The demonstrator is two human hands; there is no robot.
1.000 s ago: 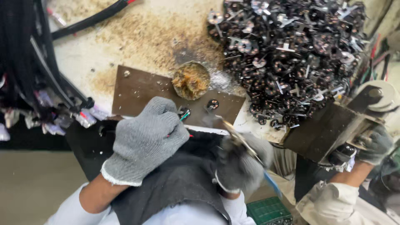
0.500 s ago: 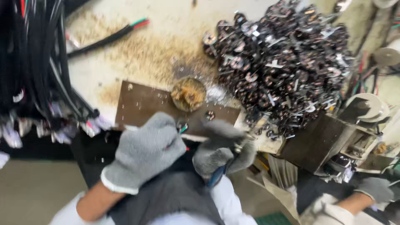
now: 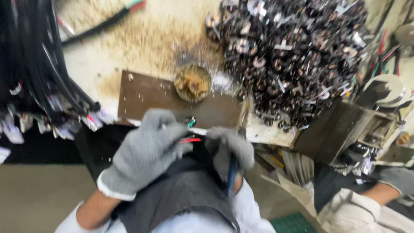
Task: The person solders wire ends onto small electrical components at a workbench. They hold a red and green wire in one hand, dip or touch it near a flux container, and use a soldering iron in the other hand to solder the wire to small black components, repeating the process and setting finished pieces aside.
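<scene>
1. Mostly, the view is filled by a pale workbench that is dusted with brown shavings, and it is blurred by motion.
2. On its right side lies a big dark heap of metal parts, many pieces piled together.
3. At the left edge hangs a thick bundle of black cables with small tags at the ends.
4. A brown metal plate lies at the front of the bench, and a small round cup with rusty-looking bits stands at its far edge.
5. The left hand, in a grey glove, is curled closed around thin wires; red and green ends stick out just beside the fingers, in front of the plate.
6. The right hand, also in a grey glove, is closed around a tool with a blue handle, close beside the wires.
7. At the lower right another person's gloved hand shows; I cannot tell its grip.
</scene>
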